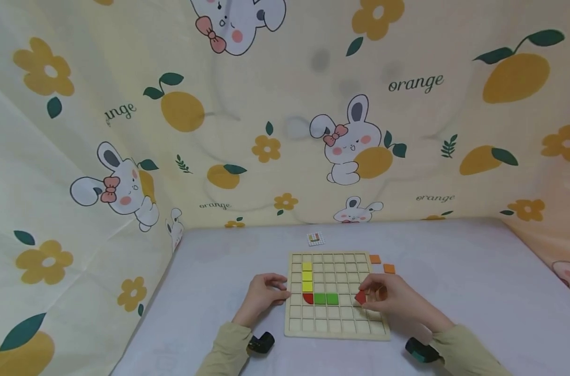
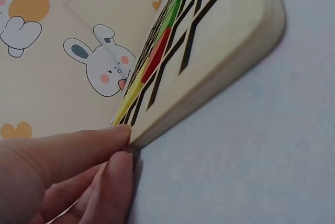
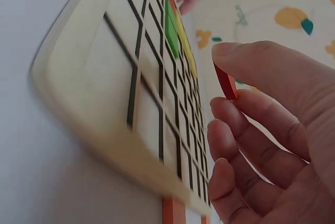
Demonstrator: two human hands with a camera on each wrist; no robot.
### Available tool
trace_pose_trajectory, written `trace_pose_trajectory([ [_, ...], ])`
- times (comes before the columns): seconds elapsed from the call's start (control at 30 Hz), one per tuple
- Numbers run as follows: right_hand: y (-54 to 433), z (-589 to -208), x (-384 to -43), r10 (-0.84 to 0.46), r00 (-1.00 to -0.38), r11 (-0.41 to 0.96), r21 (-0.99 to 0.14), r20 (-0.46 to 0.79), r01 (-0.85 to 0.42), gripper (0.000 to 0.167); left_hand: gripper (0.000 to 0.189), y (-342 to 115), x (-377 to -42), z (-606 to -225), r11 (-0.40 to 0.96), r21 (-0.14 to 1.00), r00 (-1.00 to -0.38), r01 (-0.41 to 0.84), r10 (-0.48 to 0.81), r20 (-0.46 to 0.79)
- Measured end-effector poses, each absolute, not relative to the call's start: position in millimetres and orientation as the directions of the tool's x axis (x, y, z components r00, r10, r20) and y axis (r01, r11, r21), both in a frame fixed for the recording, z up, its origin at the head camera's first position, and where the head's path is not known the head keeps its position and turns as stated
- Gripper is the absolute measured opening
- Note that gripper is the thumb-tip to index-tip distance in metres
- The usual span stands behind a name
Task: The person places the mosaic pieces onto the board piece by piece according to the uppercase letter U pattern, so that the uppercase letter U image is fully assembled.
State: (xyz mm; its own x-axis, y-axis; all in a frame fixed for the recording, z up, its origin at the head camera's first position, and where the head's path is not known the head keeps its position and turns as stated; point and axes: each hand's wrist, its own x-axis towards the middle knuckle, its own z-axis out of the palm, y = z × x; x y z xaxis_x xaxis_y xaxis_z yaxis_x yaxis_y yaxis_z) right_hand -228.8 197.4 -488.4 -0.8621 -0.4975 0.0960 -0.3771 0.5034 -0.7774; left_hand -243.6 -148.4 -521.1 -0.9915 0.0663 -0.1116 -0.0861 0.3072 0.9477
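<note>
A wooden grid board (image 1: pixel 336 328) lies flat on the table. My left hand (image 1: pixel 262 297) is at its left side, the thumb and a finger (image 2: pixel 123 164) holding the rim. Between thumb and index fingertip, my right hand (image 1: pixel 390 296) pinches a small red tile (image 3: pixel 225 82) over the board's right part. On the grid, a column of yellow tiles (image 1: pixel 307 276) runs down to a red rounded-corner tile (image 1: pixel 308 298). Two green tiles (image 1: pixel 326 298) continue from that tile toward the right, in the same row.
Two orange tiles (image 1: pixel 375 259) lie beside the board's far right corner. A small pattern card (image 1: pixel 315 238) sits behind the board. Printed cloth (image 1: pixel 294 172) with rabbits and oranges walls in the back and sides of the pale table (image 1: pixel 209 271).
</note>
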Motion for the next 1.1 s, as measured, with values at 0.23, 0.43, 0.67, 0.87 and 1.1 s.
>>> trace_pose_trajectory([
  [0.23, 175.1, -495.2, -237.4, -0.504, -0.858, 0.5, -0.777, 0.097, -0.382, 0.027, 0.036, -148.4, -245.5, -521.4, 0.318, 0.945, -0.992, -0.073, 0.071, -0.101],
  [0.43, 162.8, -501.3, -238.4, -0.473, -0.877, 0.51, -0.787, 0.081, -0.348, 0.026, 0.036, -149.3, -245.2, -519.1, 0.325, 0.941, -0.991, -0.09, 0.063, -0.116],
  [0.67, 157.1, -502.5, -238.1, -0.42, -0.904, 0.558, -0.764, 0.075, -0.323, 0.026, 0.036, -147.9, -246.9, -517.0, 0.313, 0.946, -0.991, -0.082, 0.072, -0.11],
  [0.87, 155.2, -504.3, -237.4, -0.424, -0.9, 0.569, -0.744, 0.101, -0.351, 0.026, 0.037, -147.2, -244.8, -517.0, 0.317, 0.943, -0.99, -0.096, 0.065, -0.123],
  [1.1, 152.4, -506.0, -234.3, -0.408, -0.906, 0.572, -0.743, 0.108, -0.347, 0.028, 0.037, -148.4, -242.7, -519.8, 0.322, 0.943, -0.991, -0.089, 0.069, -0.117],
])
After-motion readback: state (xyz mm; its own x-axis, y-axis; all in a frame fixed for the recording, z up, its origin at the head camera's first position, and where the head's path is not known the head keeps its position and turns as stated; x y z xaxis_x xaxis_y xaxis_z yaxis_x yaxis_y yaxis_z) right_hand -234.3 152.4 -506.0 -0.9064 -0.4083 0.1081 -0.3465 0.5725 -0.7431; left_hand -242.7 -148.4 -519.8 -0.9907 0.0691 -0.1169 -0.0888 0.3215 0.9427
